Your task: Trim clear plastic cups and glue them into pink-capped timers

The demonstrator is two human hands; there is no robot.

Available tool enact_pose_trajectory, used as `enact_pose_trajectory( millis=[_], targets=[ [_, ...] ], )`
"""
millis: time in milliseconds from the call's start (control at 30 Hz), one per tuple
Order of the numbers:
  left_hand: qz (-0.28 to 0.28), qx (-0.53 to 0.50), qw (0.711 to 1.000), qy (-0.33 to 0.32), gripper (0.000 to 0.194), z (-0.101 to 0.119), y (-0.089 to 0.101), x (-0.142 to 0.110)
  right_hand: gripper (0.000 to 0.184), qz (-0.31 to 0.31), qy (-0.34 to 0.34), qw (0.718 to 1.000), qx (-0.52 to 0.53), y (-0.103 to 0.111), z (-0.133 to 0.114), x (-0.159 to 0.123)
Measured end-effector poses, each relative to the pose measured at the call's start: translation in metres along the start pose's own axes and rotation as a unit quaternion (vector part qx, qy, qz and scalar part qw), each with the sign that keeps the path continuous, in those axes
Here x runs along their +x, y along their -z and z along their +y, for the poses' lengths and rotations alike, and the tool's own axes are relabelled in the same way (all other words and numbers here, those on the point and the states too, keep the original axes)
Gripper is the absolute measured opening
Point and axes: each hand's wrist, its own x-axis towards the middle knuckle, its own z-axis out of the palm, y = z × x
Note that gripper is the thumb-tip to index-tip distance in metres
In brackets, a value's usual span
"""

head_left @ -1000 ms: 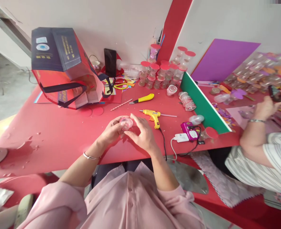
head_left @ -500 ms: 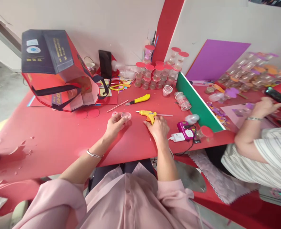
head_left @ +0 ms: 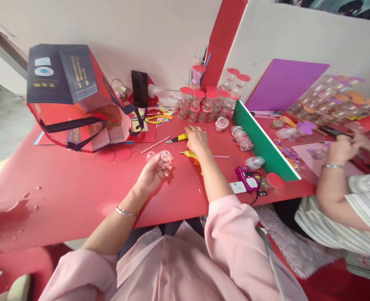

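Note:
Between the thumb and fingers of my left hand point(head_left: 151, 173) is a small clear plastic bottle piece point(head_left: 164, 159) with two rounded lobes, held just above the red table point(head_left: 87, 196). My right hand point(head_left: 197, 142) reaches forward, its fingers closed over the yellow handle of a utility knife point(head_left: 181, 137); the blade points left and the handle's far end is hidden. Under my right wrist lies a yellow glue gun point(head_left: 190, 154), partly covered, with a glue stick point(head_left: 220, 156) out of its back. A red-and-white striped straw point(head_left: 155, 144) rests left of the knife.
A large dark-and-red bag point(head_left: 59, 83) stands at the back left. Several clear bottles with red lids point(head_left: 198, 95) are stacked behind. A green divider point(head_left: 266, 142) runs along the right, beside clear cups point(head_left: 243, 139) and a purple box point(head_left: 246, 177). Beyond it sits a co-worker point(head_left: 338, 167).
My right hand has left the glue gun and moved forward and left onto the utility knife. My left hand has turned its palm up more, still holding the plastic piece.

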Motion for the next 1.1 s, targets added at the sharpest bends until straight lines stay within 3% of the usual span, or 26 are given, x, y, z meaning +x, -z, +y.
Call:
enact_pose_trajectory(
  millis=[167,333,400,533,633,733,900,1100],
  targets=[
    [-0.005,0.000,1.000,-0.001,0.040,-0.002,-0.002,-0.005,0.045,-0.036,0.026,0.999,-0.021,-0.014,0.000,0.017],
    [0.000,-0.021,1.000,0.001,0.038,0.000,-0.006,-0.006,0.038,-0.020,0.023,0.999,-0.039,-0.001,0.002,0.001],
    [0.003,-0.026,1.000,0.000,0.038,0.001,-0.005,-0.007,0.037,0.012,-0.002,0.999,-0.037,0.009,0.000,-0.020],
    [0.003,-0.027,1.000,-0.001,0.037,0.001,-0.004,-0.007,0.038,0.108,-0.134,0.985,-0.007,0.022,-0.003,-0.086],
    [-0.008,-0.025,1.000,0.001,0.035,0.000,-0.003,-0.008,0.041,0.025,-0.220,0.975,-0.017,0.017,0.002,-0.133],
    [-0.034,-0.013,0.999,0.001,0.034,-0.002,-0.001,-0.008,0.032,-0.060,-0.245,0.968,-0.012,0.006,0.007,-0.156],
    [-0.047,0.011,0.999,-0.015,0.033,-0.003,0.000,-0.007,0.028,-0.065,-0.228,0.971,0.010,-0.005,0.008,-0.151],
    [-0.045,0.012,0.998,-0.032,0.036,0.001,-0.003,-0.007,0.030,-0.009,-0.259,0.966,0.023,-0.003,0.025,-0.098]
  ],
)
